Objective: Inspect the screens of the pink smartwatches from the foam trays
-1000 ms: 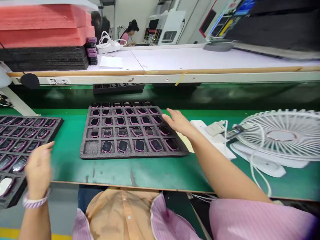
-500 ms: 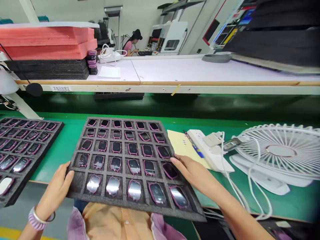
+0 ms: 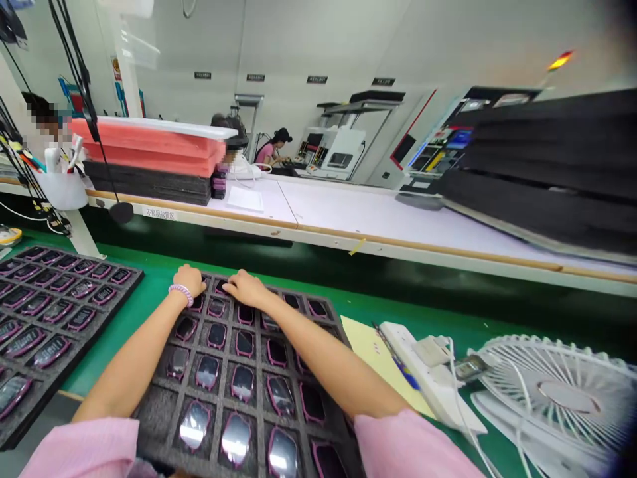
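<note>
A dark grey foam tray (image 3: pixel 158 405) lies before me, tilted in view, its square cells filled with strapless smartwatch bodies (image 3: pixel 242 383) with purple rims and dark glossy screens. The near left cell holds no watch. At the far left corner is my left hand (image 3: pixel 190 280), its fingers curled down over the first cell; what they hold is hidden. My right hand (image 3: pixel 245 288) reaches across to the far row, fingers bent closed at a watch body (image 3: pixel 219 287) in the second cell. My right forearm covers part of the tray's right side.
Another foam tray of watch bodies (image 3: pixel 54 312) lies on the left. To the right are yellow paper (image 3: pixel 365 345), a blue pen (image 3: pixel 405 374), a power strip (image 3: pixel 428 378) and a white fan (image 3: pixel 562 392) with cables. A shelf (image 3: pixel 338 212) carries red and black foam stacks.
Both hands have left the tray's sides and reached to its far left edge. The tray now rests lower and closer to me in view. My view has tilted upward.
</note>
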Demonstrator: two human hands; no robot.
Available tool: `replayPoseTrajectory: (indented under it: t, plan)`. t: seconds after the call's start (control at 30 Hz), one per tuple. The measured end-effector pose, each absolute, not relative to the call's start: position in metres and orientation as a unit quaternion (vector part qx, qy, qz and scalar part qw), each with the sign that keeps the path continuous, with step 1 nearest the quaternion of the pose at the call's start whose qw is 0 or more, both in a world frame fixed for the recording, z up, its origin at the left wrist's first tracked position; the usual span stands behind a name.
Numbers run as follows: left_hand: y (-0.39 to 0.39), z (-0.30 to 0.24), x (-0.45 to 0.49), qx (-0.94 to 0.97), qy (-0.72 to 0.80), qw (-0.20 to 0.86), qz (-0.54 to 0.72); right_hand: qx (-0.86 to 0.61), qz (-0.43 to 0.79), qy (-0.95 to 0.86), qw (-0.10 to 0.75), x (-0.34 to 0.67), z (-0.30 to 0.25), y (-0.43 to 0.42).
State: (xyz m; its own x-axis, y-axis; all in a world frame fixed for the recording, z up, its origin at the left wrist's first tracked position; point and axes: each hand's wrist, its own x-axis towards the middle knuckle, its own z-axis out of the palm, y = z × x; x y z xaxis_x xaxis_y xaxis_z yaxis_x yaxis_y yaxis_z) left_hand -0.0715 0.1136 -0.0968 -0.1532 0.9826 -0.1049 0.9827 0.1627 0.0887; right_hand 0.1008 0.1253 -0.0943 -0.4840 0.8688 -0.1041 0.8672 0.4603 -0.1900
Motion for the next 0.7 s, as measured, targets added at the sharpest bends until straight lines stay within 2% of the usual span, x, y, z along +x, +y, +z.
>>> replayPoseTrajectory:
  t: [0.13, 0.23, 0.43, 0.53, 0.7]
  plan:
    - [0.119, -0.111, -0.075, 0.638, 0.766, 0.072, 0.024, -0.538, 0.103, -0.837, 0.009, 0.075, -0.113, 0.142]
    - [0.119, -0.113, -0.072, 0.635, 0.768, 0.066, 0.050, -0.557, 0.136, -0.818, 0.042, 0.076, -0.118, 0.146]
    - [0.121, -0.108, -0.070, 0.657, 0.741, 0.070, 0.118, -0.539, 0.253, -0.775, 0.211, 0.074, -0.123, 0.140]
    - [0.126, -0.098, -0.074, 0.679, 0.703, 0.123, 0.173, -0.506, 0.345, -0.732, 0.299, 0.075, -0.119, 0.138]
    - [0.138, -0.084, -0.062, 0.701, 0.597, 0.288, 0.262, -0.460, 0.523, -0.592, 0.406, 0.115, -0.114, 0.131]
